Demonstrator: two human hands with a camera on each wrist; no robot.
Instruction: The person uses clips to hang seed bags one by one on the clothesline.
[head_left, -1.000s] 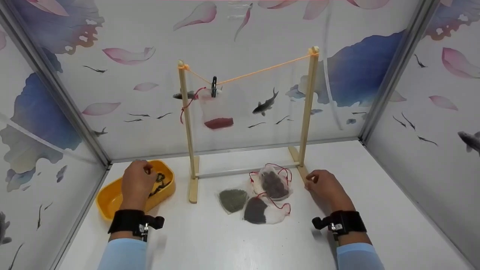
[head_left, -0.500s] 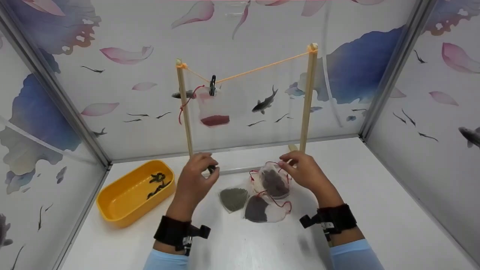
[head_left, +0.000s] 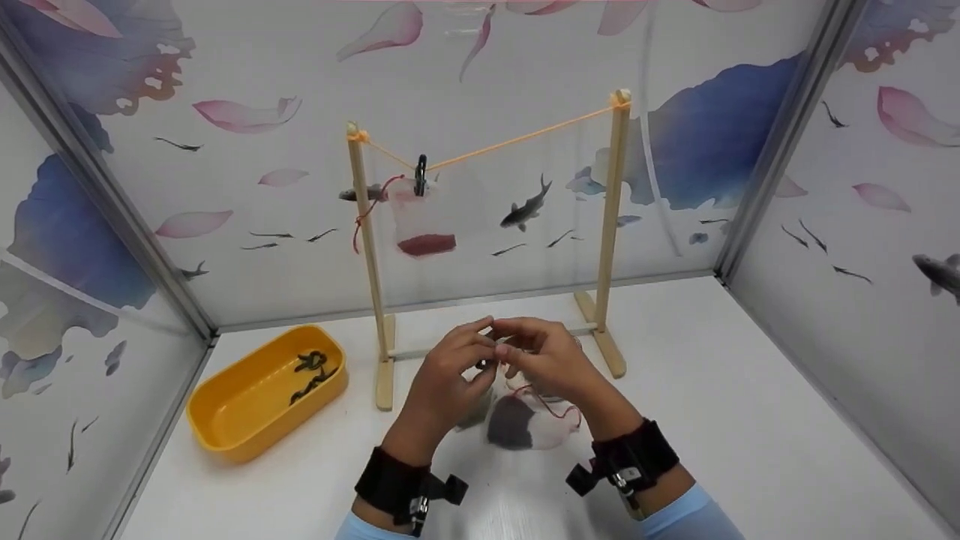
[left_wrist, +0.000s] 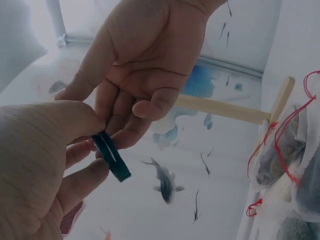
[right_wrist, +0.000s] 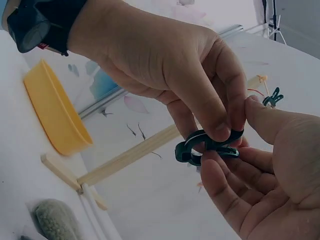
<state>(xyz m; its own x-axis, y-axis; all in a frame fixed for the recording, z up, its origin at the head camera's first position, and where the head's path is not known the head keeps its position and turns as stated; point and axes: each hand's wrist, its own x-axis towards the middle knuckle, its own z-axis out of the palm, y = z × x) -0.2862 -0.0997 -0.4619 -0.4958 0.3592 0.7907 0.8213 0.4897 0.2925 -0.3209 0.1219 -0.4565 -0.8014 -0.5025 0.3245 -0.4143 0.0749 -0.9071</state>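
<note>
My left hand [head_left: 450, 375] pinches a dark green plastic clip [right_wrist: 207, 145] between thumb and fingers. Its handle end points toward my right hand [head_left: 551, 356], whose relaxed fingers reach to the clip from below while the thumb stands at its far end. In the head view both sets of fingertips meet in front of the wooden rack [head_left: 611, 225] and largely hide the clip. Beneath the hands lies a drawstring mesh bag with dark filling [head_left: 511, 422]; beside it a bag with green filling [right_wrist: 57, 220] is partly covered in the head view.
An orange cord [head_left: 525, 138] sags between the rack's posts. From it, near the left post, a black-looking clip [head_left: 421, 176] holds a sheer bag with red filling [head_left: 426, 245]. A yellow tray [head_left: 225, 450] with several dark clips stands at left.
My left hand has come from the yellow tray rightward with a clip. My right hand has moved left from the rack's right foot, and the hands now meet over the bags.
</note>
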